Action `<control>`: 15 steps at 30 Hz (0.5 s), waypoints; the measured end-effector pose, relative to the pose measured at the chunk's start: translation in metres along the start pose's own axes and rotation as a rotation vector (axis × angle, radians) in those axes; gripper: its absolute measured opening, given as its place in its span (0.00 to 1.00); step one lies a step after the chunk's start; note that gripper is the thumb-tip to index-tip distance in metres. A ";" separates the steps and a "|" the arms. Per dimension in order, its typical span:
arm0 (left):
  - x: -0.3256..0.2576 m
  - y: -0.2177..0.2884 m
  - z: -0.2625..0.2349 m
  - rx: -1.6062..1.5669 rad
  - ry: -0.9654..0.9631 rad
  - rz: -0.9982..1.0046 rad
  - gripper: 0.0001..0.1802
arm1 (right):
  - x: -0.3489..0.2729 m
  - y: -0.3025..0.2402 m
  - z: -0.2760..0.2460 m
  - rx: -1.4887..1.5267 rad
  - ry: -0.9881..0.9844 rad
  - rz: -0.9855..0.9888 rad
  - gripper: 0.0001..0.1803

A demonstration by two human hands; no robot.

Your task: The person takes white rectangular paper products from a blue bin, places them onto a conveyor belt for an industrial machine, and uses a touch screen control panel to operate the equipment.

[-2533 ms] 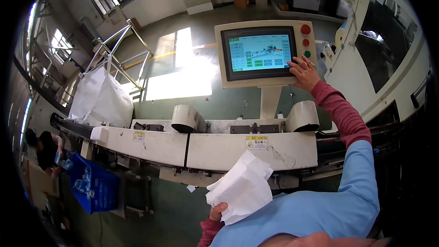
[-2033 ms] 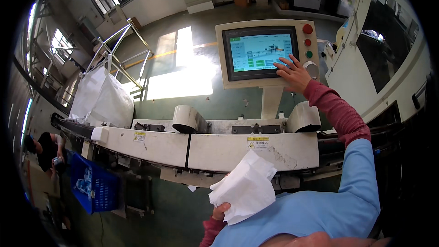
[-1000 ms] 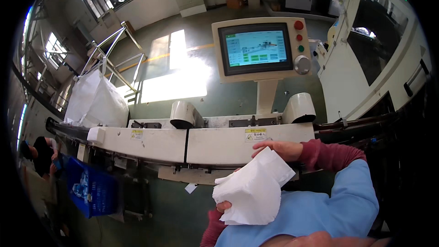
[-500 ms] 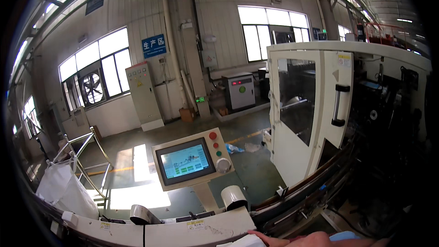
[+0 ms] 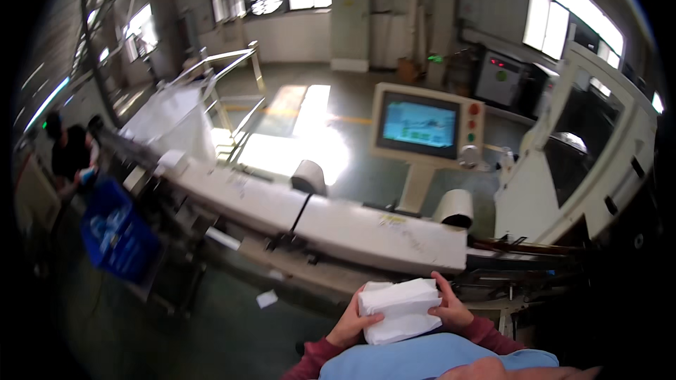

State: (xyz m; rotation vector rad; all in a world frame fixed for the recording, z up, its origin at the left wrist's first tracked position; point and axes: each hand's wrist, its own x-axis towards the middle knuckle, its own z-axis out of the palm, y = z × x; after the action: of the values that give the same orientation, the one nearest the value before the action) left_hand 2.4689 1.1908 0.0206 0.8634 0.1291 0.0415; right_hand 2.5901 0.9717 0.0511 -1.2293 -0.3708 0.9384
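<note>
Head view: left hand [image 5: 350, 321] and right hand [image 5: 453, 309] both clamped on a stack of white sheets [image 5: 400, 307], one at each side, thumbs on the near face. Stack sits just in front of the blue garment [image 5: 436, 353], near side of long pale machine cover [image 5: 373, 237]. Lit control panel [image 5: 420, 124] beyond; blue basket [image 5: 130, 246] at left, co-worker [image 5: 70, 151] beside it.

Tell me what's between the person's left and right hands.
The head view shows a papery white stack between them, held by both the left hand and the right hand.
</note>
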 end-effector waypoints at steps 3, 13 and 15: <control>-0.050 0.034 -0.050 0.062 0.079 0.079 0.39 | 0.043 0.014 0.065 0.057 -0.180 0.027 0.58; -0.277 0.112 -0.177 0.147 0.959 0.347 0.29 | 0.186 0.123 0.347 0.005 -0.993 0.436 0.54; -0.295 0.123 -0.186 0.181 1.048 0.345 0.31 | 0.206 0.143 0.384 0.069 -1.083 0.462 0.56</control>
State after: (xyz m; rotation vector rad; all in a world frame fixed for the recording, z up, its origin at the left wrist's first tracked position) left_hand 2.1539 1.3847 0.0230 0.9641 0.9732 0.8200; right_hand 2.3854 1.3789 0.0014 -0.6428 -0.9062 1.9772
